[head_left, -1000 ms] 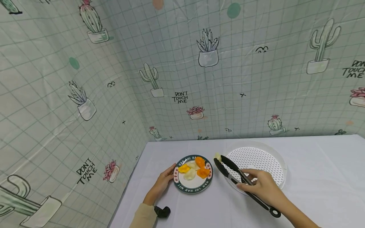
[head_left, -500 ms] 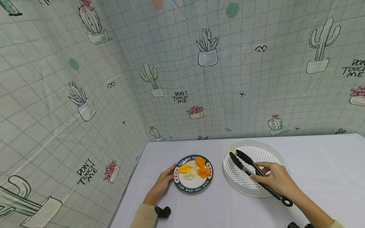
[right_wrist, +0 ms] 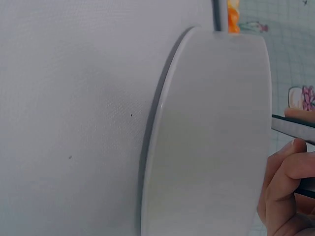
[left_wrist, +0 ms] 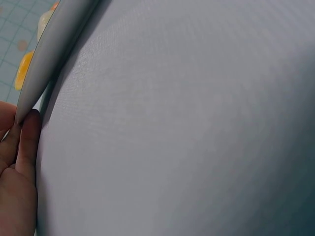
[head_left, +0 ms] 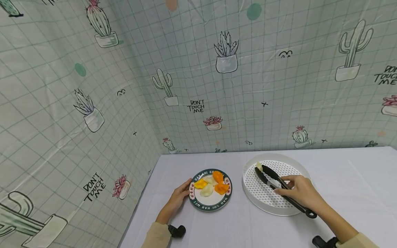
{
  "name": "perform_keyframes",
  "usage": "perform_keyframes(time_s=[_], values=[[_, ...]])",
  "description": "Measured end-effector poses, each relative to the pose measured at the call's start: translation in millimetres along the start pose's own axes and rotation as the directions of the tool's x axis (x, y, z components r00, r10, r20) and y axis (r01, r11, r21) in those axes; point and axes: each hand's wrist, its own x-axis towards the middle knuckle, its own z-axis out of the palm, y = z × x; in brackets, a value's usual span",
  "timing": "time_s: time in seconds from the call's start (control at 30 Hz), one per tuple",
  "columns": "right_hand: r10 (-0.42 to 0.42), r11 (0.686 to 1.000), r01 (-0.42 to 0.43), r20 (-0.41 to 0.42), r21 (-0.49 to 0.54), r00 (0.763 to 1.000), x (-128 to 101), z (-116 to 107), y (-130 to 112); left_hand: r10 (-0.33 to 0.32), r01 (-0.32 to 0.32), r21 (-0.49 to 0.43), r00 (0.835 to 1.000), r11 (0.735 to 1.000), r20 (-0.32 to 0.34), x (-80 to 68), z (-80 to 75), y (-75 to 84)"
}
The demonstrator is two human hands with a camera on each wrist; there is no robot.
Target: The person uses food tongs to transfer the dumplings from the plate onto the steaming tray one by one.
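My right hand (head_left: 299, 191) grips a pair of black-tipped tongs (head_left: 280, 185), with fingers and thumb on its two arms. Between the tips sits a small pale yellow piece (head_left: 259, 166), over the left part of a round white tray with a perforated surface (head_left: 252, 193). On the left, my left hand (head_left: 176, 198) holds the rim of a small green-bordered plate (head_left: 212, 207); in the left wrist view, fingers (left_wrist: 30, 137) meet at the plate's edge (left_wrist: 54, 49). Orange pieces (head_left: 221, 188), a yellow piece (head_left: 200, 183) and pale pieces (head_left: 206, 190) lie on the plate.
A white cloth covers the table (head_left: 229, 227). Patterned cactus sheeting (head_left: 248, 86) rises behind the table and along its left side. Black wrist devices show by the left sleeve (head_left: 177, 231) and the right sleeve (head_left: 324, 241).
The tongs with the pale piece have moved right, from beside the plate to over the white tray, slowing in the last half second. My left hand and the plate have stayed put.
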Motion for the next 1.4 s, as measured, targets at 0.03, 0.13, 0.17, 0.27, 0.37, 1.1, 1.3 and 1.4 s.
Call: perform_keyframes(time_s=[0.03, 0.13, 0.17, 0.27, 0.37, 1.1, 1.3, 1.4], values=[[0.003, 1.0, -0.003, 0.002, -0.004, 1.0, 1, 0, 0, 0.002, -0.002, 0.001, 1.0, 1.0, 0.001, 0.4, -0.1, 0.4], [0.01, 1.0, -0.01, 0.005, -0.013, 1.0, 5, -1, 2, 0.01, -0.01, 0.003, 1.0, 1.0, -0.001, 1.1, 0.0, 1.4], [0.013, 1.0, -0.013, 0.007, -0.013, 1.0, 6, -1, 2, 0.005, -0.005, 0.005, 1.0, 1.0, -0.004, 1.1, 0.0, 1.4], [0.02, 1.0, -0.02, 0.015, -0.014, 1.0, 7, -2, 3, -0.003, 0.004, 0.011, 1.0, 1.0, -0.007, 0.5, 0.4, 1.7], [0.024, 1.0, -0.024, 0.018, -0.016, 1.0, 7, -2, 4, -0.021, 0.021, 0.009, 1.0, 1.0, -0.009, -0.7, 0.7, 2.0], [0.021, 0.999, -0.022, -0.063, -0.03, 0.998, 1, -14, -9, -0.008, 0.008, -0.007, 1.0, 1.0, -0.005, -2.9, 0.1, 1.4], [-0.024, 1.0, 0.024, -0.064, 0.008, 0.998, -3, -13, -25, -0.007, 0.007, -0.012, 1.0, 1.0, -0.002, -1.6, 0.3, 0.3], [-0.035, 0.998, 0.038, -0.044, 0.058, 0.998, -6, -10, -33, -0.011, 0.011, -0.021, 1.0, 1.0, -0.005, -1.3, 1.3, 0.3]])
